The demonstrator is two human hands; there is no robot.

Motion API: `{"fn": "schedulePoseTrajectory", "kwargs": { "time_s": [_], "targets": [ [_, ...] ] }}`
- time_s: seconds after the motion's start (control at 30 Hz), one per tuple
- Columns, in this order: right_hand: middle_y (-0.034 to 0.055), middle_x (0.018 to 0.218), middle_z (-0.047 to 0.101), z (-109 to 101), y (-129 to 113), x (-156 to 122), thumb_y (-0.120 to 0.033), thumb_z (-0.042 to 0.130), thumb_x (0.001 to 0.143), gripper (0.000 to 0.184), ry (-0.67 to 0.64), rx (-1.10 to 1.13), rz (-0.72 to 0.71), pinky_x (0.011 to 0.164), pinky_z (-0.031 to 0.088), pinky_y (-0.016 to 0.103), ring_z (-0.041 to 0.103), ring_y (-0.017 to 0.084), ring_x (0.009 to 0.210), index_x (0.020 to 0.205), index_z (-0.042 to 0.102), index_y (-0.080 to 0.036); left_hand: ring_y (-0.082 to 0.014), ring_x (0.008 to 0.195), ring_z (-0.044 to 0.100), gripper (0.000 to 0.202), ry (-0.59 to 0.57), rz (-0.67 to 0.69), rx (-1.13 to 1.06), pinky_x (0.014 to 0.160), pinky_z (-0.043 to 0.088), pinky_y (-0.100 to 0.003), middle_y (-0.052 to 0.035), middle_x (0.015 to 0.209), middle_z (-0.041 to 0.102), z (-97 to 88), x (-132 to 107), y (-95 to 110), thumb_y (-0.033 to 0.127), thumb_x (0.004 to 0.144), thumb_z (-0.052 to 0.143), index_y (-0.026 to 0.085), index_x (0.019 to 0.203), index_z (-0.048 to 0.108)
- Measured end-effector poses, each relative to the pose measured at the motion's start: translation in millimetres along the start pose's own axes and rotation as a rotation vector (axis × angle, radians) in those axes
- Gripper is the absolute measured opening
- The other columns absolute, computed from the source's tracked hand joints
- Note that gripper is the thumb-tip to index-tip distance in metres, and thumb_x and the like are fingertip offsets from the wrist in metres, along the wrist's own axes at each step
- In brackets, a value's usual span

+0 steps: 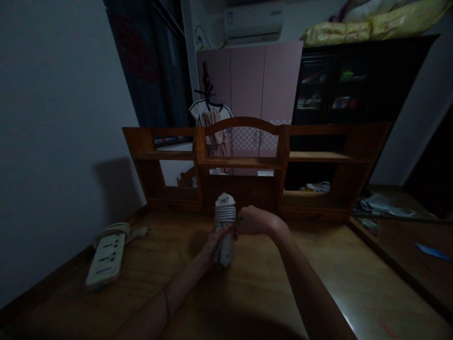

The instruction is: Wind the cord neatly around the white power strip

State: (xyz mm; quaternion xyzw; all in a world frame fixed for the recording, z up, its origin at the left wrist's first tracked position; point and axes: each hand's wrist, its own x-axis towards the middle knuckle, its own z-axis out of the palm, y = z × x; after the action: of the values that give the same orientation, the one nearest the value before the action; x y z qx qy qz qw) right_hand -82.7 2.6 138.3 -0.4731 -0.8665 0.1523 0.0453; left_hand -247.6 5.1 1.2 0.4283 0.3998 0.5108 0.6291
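Note:
A white power strip with its cord wound round it (225, 226) stands upright above the wooden desk (247, 288), near the middle. My left hand (215, 242) grips its lower part from the left, fingers wrapped round it. My right hand (253, 220) is closed beside the wound cord on the right; its fingertips touch the cord, and what they pinch is too dim to make out.
A second white power strip (107, 257) with a coiled cable lies flat at the desk's left, by the wall. A wooden shelf unit (244, 160) stands along the desk's back edge. To the right, a lower surface holds papers (382, 205) and a blue object (432, 251).

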Motion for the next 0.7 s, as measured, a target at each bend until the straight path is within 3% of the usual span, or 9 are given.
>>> {"fn": "schedulePoseTrajectory", "kwargs": {
  "time_s": [0.17, 0.4, 0.57, 0.7],
  "targets": [
    [0.0057, 0.070, 0.070, -16, 14, -15, -0.026, 0.061, 0.072, 0.019, -0.053, 0.102, -0.043, 0.048, 0.042, 0.019, 0.066, 0.016, 0.061, 0.081, 0.073, -0.015, -0.0160, 0.065, 0.063, 0.030, -0.049, 0.105, 0.067, 0.059, 0.047, -0.024, -0.0057, 0.074, 0.068, 5.5, -9, 8, 0.040, 0.071, 0.073, 0.014, 0.084, 0.067],
    [0.0054, 0.069, 0.070, -22, 19, -21, -0.025, 0.061, 0.071, 0.022, -0.056, 0.141, -0.023, 0.049, 0.043, 0.020, 0.064, 0.016, 0.059, 0.084, 0.074, -0.014, -0.0169, 0.063, 0.062, 0.030, -0.083, 0.167, 0.143, 0.060, 0.046, -0.024, -0.0063, 0.069, 0.068, 15.1, -12, 15, 0.038, 0.066, 0.078, 0.013, 0.077, 0.066],
    [0.0070, 0.070, 0.071, -19, 10, -16, -0.023, 0.061, 0.072, 0.020, 0.027, 0.074, -0.055, 0.048, 0.041, 0.018, 0.065, 0.016, 0.060, 0.083, 0.074, -0.013, -0.0161, 0.062, 0.062, 0.037, -0.071, 0.123, 0.111, 0.059, 0.046, -0.024, -0.0059, 0.069, 0.067, 13.0, -9, 15, 0.046, 0.067, 0.076, 0.013, 0.081, 0.065],
    [0.0074, 0.071, 0.071, -19, 8, -16, -0.022, 0.061, 0.073, 0.020, 0.004, 0.092, -0.044, 0.046, 0.041, 0.017, 0.065, 0.015, 0.058, 0.084, 0.074, -0.012, -0.0168, 0.062, 0.063, 0.043, -0.066, 0.020, 0.091, 0.057, 0.048, -0.024, -0.0077, 0.072, 0.069, 9.3, -7, 10, 0.050, 0.069, 0.074, 0.012, 0.085, 0.066]
  ]
}}
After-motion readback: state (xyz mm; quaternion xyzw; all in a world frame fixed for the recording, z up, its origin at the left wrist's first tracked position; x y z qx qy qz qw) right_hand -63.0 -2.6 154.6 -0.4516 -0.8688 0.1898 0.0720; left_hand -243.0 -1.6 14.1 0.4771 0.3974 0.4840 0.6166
